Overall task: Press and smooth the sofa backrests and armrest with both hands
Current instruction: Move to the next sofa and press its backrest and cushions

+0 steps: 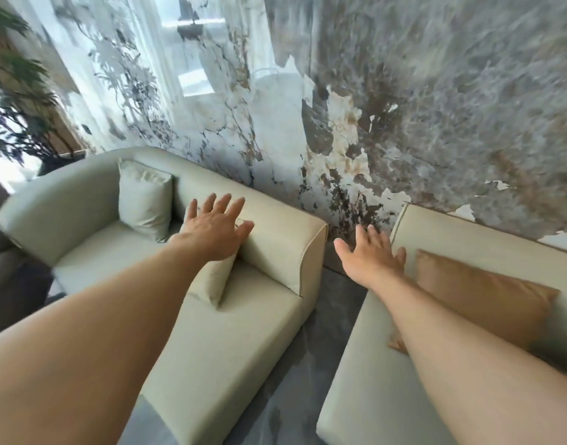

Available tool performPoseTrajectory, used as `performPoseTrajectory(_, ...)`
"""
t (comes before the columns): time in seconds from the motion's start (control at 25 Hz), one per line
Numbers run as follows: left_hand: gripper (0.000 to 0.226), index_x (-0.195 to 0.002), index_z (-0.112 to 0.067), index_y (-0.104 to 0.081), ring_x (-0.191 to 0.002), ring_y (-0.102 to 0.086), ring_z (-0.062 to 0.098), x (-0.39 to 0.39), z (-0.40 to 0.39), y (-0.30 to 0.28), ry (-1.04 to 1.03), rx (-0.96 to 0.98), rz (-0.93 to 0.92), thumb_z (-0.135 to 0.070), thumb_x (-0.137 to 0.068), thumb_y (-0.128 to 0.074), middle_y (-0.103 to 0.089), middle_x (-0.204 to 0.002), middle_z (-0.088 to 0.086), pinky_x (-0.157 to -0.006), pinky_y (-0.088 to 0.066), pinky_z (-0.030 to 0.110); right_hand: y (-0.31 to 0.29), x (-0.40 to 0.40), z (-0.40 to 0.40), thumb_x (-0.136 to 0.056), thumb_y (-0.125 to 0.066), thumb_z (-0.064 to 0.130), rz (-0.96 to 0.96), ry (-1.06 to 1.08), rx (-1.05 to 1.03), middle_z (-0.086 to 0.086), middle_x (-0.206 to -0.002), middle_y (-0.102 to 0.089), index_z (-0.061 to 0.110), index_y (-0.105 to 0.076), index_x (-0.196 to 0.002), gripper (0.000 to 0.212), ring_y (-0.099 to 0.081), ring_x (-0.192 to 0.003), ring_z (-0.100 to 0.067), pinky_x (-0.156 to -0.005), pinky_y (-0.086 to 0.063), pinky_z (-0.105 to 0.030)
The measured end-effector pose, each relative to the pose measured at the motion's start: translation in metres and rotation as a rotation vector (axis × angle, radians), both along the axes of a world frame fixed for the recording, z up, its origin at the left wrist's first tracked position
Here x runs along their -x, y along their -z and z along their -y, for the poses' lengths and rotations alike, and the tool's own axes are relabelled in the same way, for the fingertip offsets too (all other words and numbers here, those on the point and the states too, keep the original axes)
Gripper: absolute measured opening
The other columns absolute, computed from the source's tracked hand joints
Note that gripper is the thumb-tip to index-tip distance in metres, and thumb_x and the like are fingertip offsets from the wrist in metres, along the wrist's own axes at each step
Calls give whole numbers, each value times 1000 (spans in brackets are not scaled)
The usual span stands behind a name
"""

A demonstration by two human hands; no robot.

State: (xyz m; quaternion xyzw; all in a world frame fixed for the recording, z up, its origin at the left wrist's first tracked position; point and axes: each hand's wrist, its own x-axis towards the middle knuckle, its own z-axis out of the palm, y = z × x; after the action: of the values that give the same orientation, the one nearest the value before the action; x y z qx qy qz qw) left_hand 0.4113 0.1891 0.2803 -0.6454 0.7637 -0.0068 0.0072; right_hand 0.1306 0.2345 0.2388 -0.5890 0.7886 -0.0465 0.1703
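1. The left sofa is pale sage green with a smooth, leather-like cover and a thin tan piping line down the end of its backrest; it stands against the marbled wall, its long axis running from the rounded armrest at far left toward the lower centre of the view.
2. The backrest is a low, rounded block that follows the wall and ends in a flat face beside the gap between the two sofas.
3. Two matching green cushions sit on this sofa: an upright cushion in the corner, and a near cushion leaning at the foot of the backrest.
4. The left hand is flat with fingers spread; it lies over the near cushion's top edge and the backrest front, though actual pressure cannot be judged.
5. The right sofa is the same green; a tan cushion leans on its backrest.
6. The right hand is open, fingers splayed, over the gap by that sofa's end; contact cannot be told.
7. Grey floor shows between the sofas; a leafy plant stands at far left.
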Motion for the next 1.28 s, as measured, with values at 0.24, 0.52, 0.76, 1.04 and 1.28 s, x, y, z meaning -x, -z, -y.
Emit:
performPoseTrajectory(0.24, 69, -153, -33, -5, -149, 3, 23, -60, 13, 7, -24, 1, 10, -64, -93, -15, -4, -164, -2, -118, 5, 50, 3, -50, 13, -92, -13, 65, -47, -9, 12, 1, -163, 3, 26, -3, -154, 74, 7, -148, -22, -115, 4, -54)
performPoseTrajectory(0.52, 69, -153, -32, -3, -149, 6, 23, -140, 110, 46, 135, -15, -42, -63, -93, -14, -2, -164, -2, -118, 6, 50, 25, -140, 70, -93, -15, 63, -107, 139, 7, 1, -163, 4, 26, -3, -154, 72, 8, -148, -22, -115, 5, -55)
performPoseTrajectory(0.76, 68, -154, -30, 0, -149, 8, 25, -233, 214, 63, 285, -17, -41, -61, -95, -12, 2, -164, 1, -118, 6, 50, 31, -248, 134, -93, -14, 62, -184, 244, -6, 1, -163, 6, 26, -1, -154, 71, 7, -148, -21, -115, 3, -55)
performPoseTrajectory(1.04, 67, -154, -29, 0, -149, 11, 24, -241, 293, 76, 431, 21, -80, -59, -95, -12, 5, -164, 1, -119, 8, 49, 50, -291, 181, -93, -15, 62, -184, 327, 16, 3, -163, 6, 27, 1, -154, 71, 9, -148, -19, -115, 6, -53)
performPoseTrajectory(1.28, 67, -153, -29, 3, -149, 13, 24, -194, 354, 137, 528, 44, -64, -59, -94, -7, 7, -163, 0, -117, 11, 48, 101, -257, 229, -92, -15, 65, -254, 378, 81, 4, -163, 2, 28, -5, -153, 72, 7, -148, -16, -116, 4, -53)
